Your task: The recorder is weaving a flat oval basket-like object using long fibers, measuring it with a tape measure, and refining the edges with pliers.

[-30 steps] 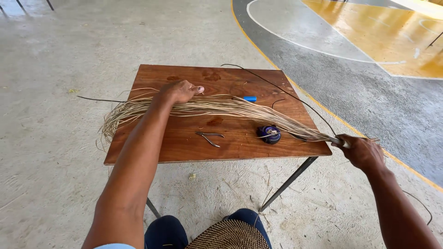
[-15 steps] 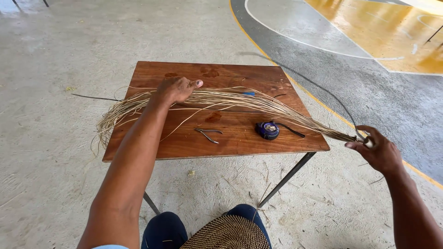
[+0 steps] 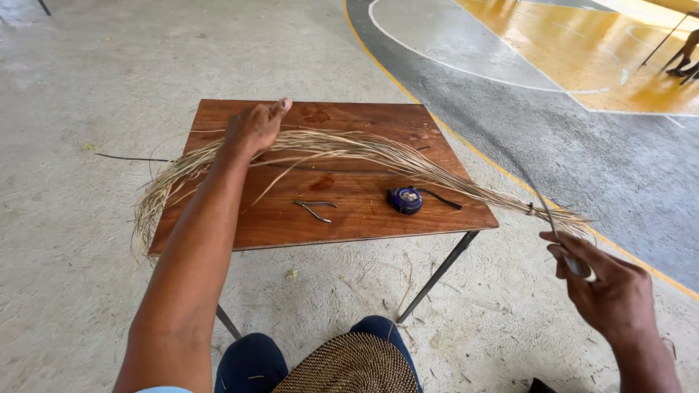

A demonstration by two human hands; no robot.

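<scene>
Pressing the bundle of dry fibres (image 3: 349, 149) onto the wooden table (image 3: 349, 218) with your flat, open left hand (image 3: 251, 129), you pinch one thin strand (image 3: 542, 207) in your closed right hand (image 3: 608, 291), just beyond the bundle's tied end. You seem to be drawing it out; next, pull steadily.

Your one head camera looks steeply down and forward from above your lap, close over the desk (image 3: 291, 225), court floor (image 3: 582, 145) far right

I sit at a brown wooden table (image 3: 342, 218) on pale concrete floor (image 3: 73, 73), beside a painted court (image 3: 582, 51) in grey and yellow, seemingly daylit.
</scene>
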